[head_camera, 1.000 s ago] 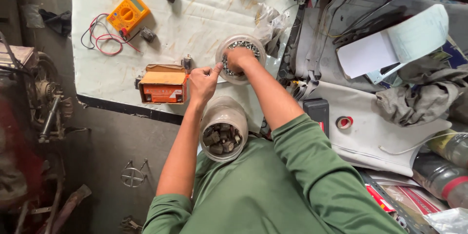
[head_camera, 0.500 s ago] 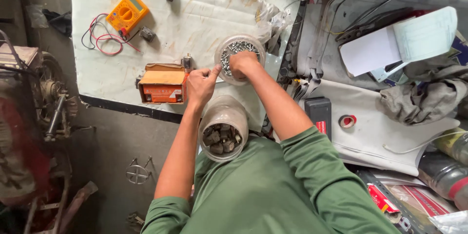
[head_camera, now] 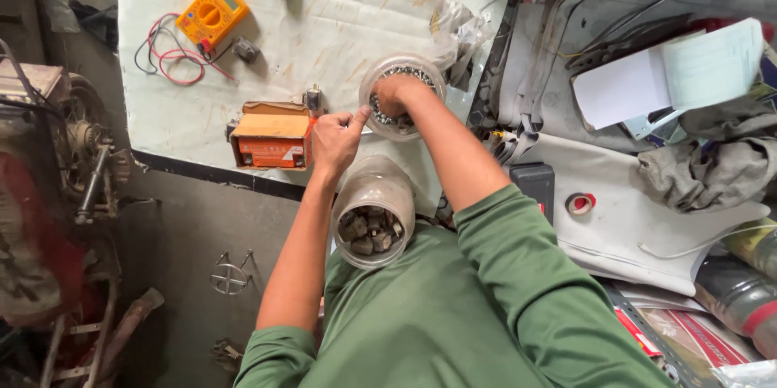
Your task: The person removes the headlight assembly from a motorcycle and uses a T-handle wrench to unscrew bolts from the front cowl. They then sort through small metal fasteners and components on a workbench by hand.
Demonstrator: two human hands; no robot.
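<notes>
Now: A Hand Deep in the Jar of Metal Balls

The right hand (head_camera: 394, 95) is down inside the clear jar of little metal balls (head_camera: 402, 95), fingers bunched; I cannot tell what they pinch. The left hand (head_camera: 336, 141) hovers just beside the jar's rim, thumb pointing at it, fingers curled loosely. A second jar of grey bits (head_camera: 373, 212) stands close to the person's chest. An orange box (head_camera: 271, 139) sits near the white table's (head_camera: 340, 24) front edge. Open room lies toward the yellow meter (head_camera: 212, 15).

The person wore a plain green long-sleeved top, sleeves pushed above the elbows, leaving both forearms, the left hand (head_camera: 336, 139) and right hand (head_camera: 394, 95) bare.
</notes>
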